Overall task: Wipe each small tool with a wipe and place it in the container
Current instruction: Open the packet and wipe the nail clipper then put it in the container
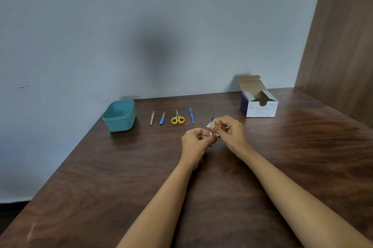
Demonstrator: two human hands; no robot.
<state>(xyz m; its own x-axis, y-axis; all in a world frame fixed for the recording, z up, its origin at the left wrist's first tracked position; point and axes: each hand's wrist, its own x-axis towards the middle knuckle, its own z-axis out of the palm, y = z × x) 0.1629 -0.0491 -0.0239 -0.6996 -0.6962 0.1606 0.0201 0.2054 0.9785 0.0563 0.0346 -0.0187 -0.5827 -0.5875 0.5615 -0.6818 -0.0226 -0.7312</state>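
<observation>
My left hand (195, 140) pinches the lower end of a small metal tool (212, 121) that points up and away from me. My right hand (230, 131) pinches a white wipe (209, 124) against that tool's shaft. A teal container (119, 115) stands open at the left of the wooden table (222, 177); nothing shows inside it. Between the container and my hands lie, in a row, metal tweezers (152, 118), a blue-handled file (162, 118), yellow-handled scissors (177, 118) and a thin blue-handled tool (191, 115).
An open box of alcohol swabs (260, 104) stands at the back right of the table. A grey wall runs along the table's far edge, and a brown panel (339, 46) rises at the right. The table's left edge runs diagonally toward me.
</observation>
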